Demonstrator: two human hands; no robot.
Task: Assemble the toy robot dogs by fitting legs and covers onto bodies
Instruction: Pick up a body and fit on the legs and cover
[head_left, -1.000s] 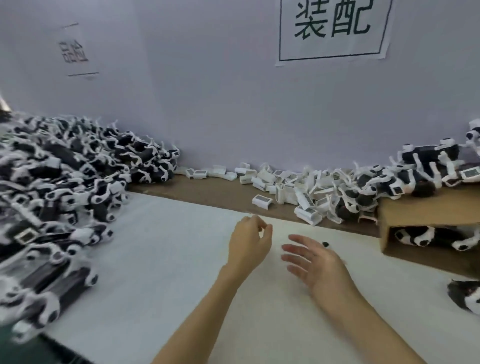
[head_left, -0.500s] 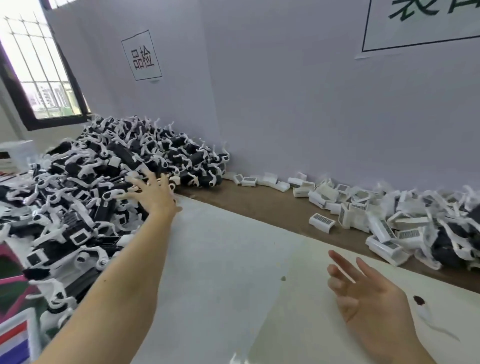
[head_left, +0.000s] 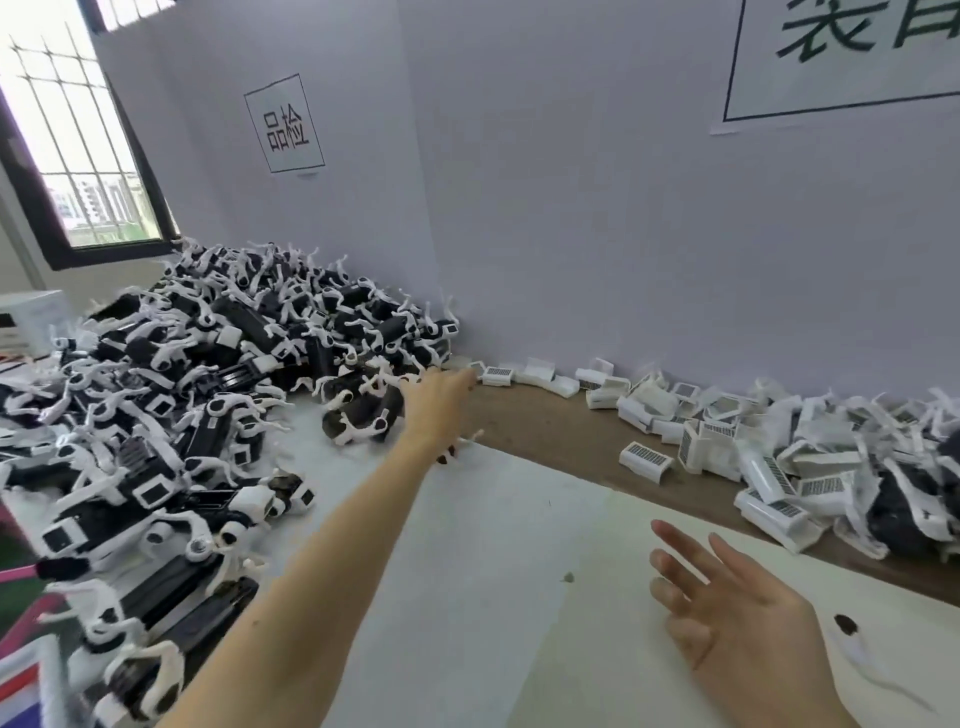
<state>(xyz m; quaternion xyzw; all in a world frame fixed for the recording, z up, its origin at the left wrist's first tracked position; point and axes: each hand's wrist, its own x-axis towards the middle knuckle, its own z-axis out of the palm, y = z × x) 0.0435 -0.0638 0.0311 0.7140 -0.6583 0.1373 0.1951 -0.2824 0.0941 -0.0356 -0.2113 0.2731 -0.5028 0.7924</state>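
Large heap of black-and-white toy dog bodies (head_left: 171, 415) covered the left side of the white work surface (head_left: 467, 571), piled against the wall corner and below the window. Bodies were black with white legs sticking out at all angles; several showed small dark screens framed in white. Orientation was random, many lying on their sides or upside down.

One dog body (head_left: 363, 413) lay apart at the heap's right edge, on its side, white legs splayed, partly blurred.

White covers (head_left: 727, 441), box-like with dark grilled panels, were strewn along the brown strip (head_left: 545, 436) at the wall's foot, thickening into a pile at right, mixed with some black bodies.
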